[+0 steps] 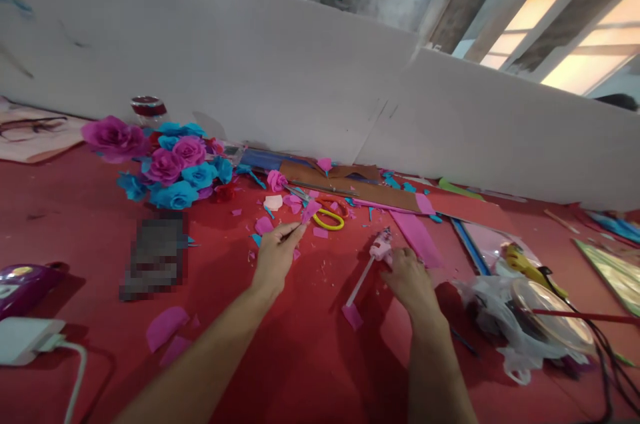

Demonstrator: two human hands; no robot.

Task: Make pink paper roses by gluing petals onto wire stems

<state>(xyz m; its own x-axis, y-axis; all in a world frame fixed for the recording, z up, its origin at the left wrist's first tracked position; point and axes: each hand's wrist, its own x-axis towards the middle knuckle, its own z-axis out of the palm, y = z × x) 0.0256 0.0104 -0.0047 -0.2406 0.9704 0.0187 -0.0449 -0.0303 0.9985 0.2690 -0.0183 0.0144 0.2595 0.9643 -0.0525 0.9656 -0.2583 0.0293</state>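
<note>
My left hand (277, 254) pinches a small pink paper petal (311, 211) between thumb and fingers, above the red table. Right behind the petal lie scissors (330, 219) with yellow and orange handles. My right hand (413, 281) is closed around the handle of a small pink glue gun (381, 247), which is partly hidden by the fingers. A long white glue stick (359, 283) sticks out of it, and its lower end meets a pink paper scrap (353, 316). Pink and blue paper scraps surround both hands.
Pink and blue paper flowers (175, 167) stand at the left, before a red-lidded jar (149, 107). Nearer are a blurred dark object (155, 254) and a white charger (30, 341). A yellow glue gun (530, 267), plastic bag (500, 324) and cables lie right. A white partition (300, 77) rises behind.
</note>
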